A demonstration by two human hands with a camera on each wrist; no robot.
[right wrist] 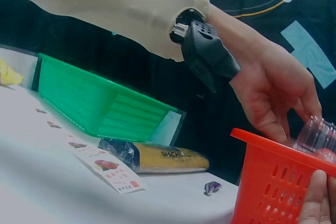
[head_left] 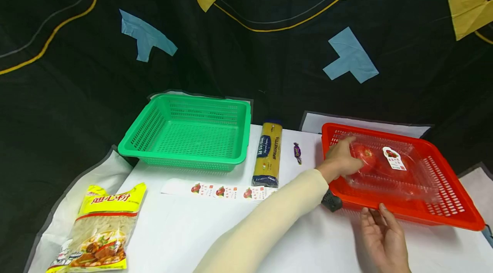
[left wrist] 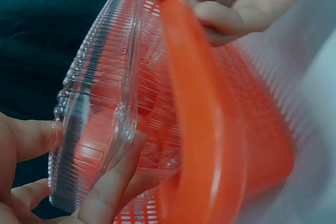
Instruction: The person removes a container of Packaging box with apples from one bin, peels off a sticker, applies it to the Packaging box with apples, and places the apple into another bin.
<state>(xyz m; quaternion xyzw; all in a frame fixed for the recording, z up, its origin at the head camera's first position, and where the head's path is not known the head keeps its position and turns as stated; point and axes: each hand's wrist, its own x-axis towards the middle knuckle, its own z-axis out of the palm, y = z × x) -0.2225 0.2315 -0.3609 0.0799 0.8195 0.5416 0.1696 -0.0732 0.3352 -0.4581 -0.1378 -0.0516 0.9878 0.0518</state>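
Observation:
My left hand reaches into the red basket and grips the left end of a clear plastic clamshell box. In the left wrist view, thumb and fingers of that hand lie on opposite sides of the box. Red tomatoes show through the plastic, and a white fruit label is stuck on the lid. At the basket's near edge, my right hand is palm up and pinches the rim with its fingertips.
Left of the basket lie a purple-wrapped candy and a pack of spaghetti. A strip of fruit labels lies before the green basket. At the front left is a yellow noodle bag. A black curtain hangs behind.

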